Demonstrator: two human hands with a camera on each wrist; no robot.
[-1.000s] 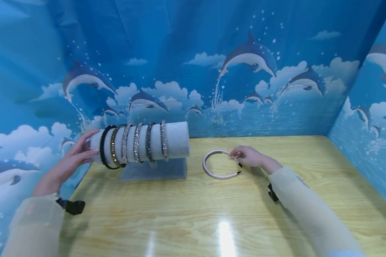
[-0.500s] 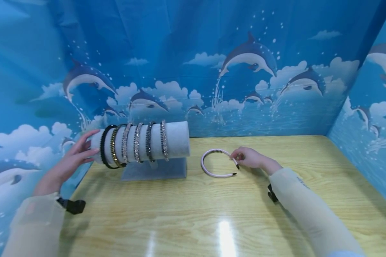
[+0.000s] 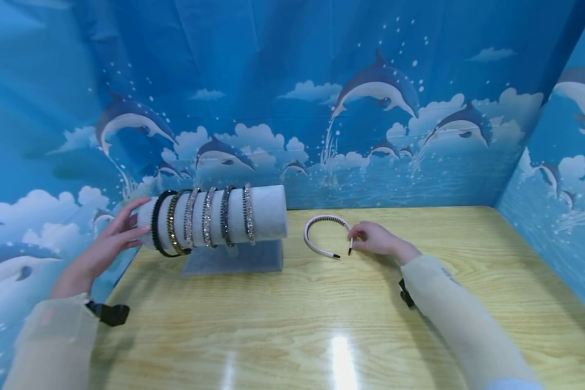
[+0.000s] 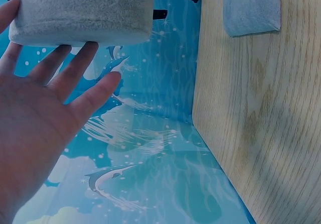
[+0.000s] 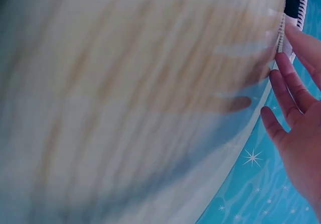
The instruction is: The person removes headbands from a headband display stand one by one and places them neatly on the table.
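Note:
A grey padded headband stand (image 3: 269,214), a horizontal roll on a flat base (image 3: 258,257), stands at the left of the table in the head view. It carries several headbands, among them a black one (image 3: 156,227), a gold one (image 3: 171,222) and a silver beaded one (image 3: 248,211). My left hand (image 3: 108,241) spreads nearly straight fingers against the roll's left end; in the left wrist view the fingertips meet its padded rim (image 4: 85,30). My right hand (image 3: 377,238) pinches a pale pink toothed headband (image 3: 326,218) near one black-tipped end, its open side towards me.
The wooden table (image 3: 283,319) extends in front of the stand and to both sides. A blue dolphin-print backdrop (image 3: 283,108) rises close behind the stand and along both sides. Dark wrist devices (image 3: 109,313) are strapped over the sleeves.
The right hand has turned the pink headband so its open ends now face me, and shifted it slightly away from me. The left hand and the stand have stayed put.

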